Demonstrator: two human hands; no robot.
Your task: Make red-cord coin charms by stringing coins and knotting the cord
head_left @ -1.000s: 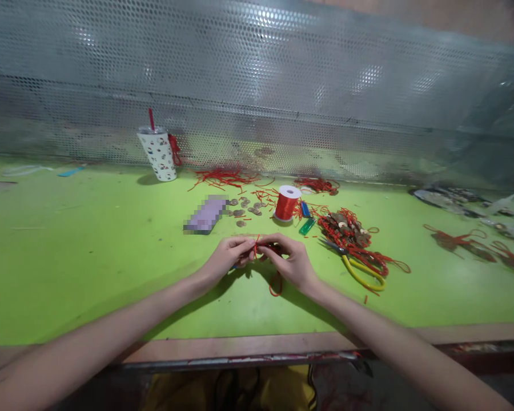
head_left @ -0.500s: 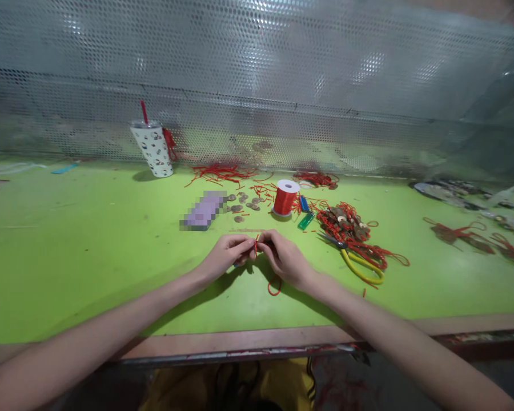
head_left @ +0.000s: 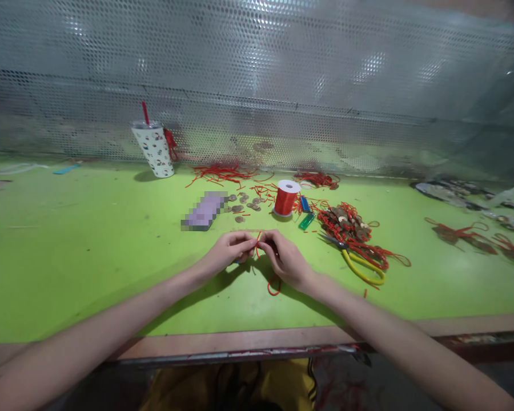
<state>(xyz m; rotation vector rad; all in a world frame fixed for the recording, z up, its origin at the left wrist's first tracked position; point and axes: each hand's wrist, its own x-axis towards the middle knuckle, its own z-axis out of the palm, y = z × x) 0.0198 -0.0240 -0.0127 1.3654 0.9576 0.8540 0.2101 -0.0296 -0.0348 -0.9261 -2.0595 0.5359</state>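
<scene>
Well left of the red spool [head_left: 286, 201], a patterned cup [head_left: 155, 151] holds a straw [head_left: 145, 113]; I can't see what else is inside. Green tabletop [head_left: 89, 240] stretches from there to its near edge. In front of the spool, the left hand [head_left: 231, 250] pinches a red cord [head_left: 258, 244] that stands between its grip and the right hand [head_left: 286, 257], pinching likewise. Yellow-handled scissors [head_left: 344, 246] lie right of the spool.

From a point above the near table edge [head_left: 240, 342], a head-worn camera looked forward and down at a red spool [head_left: 285, 201], close to the middle of the view. The left hand [head_left: 235, 249] and right hand [head_left: 286, 256] appeared nearer the lens than the spool; a perforated screen [head_left: 240, 63] filled the view beyond it.
</scene>
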